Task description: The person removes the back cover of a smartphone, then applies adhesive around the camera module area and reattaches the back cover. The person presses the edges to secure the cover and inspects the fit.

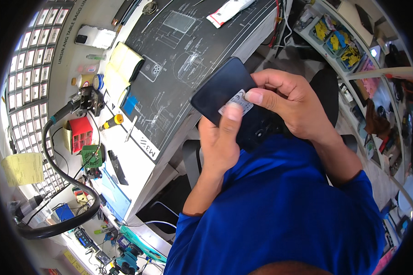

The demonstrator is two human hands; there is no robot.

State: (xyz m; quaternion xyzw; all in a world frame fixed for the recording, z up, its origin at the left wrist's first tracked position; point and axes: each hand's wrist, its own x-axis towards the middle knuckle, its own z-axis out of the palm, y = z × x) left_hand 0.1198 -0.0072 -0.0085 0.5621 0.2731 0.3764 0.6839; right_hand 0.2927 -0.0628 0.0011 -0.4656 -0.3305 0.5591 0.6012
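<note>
A dark smartphone (222,85) is held at a tilt above my lap, its back up, with a camera bump at the lower right corner. A small grey-and-white printed sticker (238,98) lies against the back. My left hand (219,146) is closed on the phone's near edge, thumb on the sticker, its other fingers mostly hidden beneath. My right hand (298,103) is closed at the far right edge, thumb tip at the sticker's upper right end. Whether the right fingers pinch the sticker or only press it, I cannot tell.
A black printed work mat (186,50) covers the bench to the left, with a white-and-red packet (227,11) at its far end. A yellow cloth (121,68), a red box (80,135) and a thick black flexible arm (94,201) stand along its left side. Shelves with bins (337,43) rise at right.
</note>
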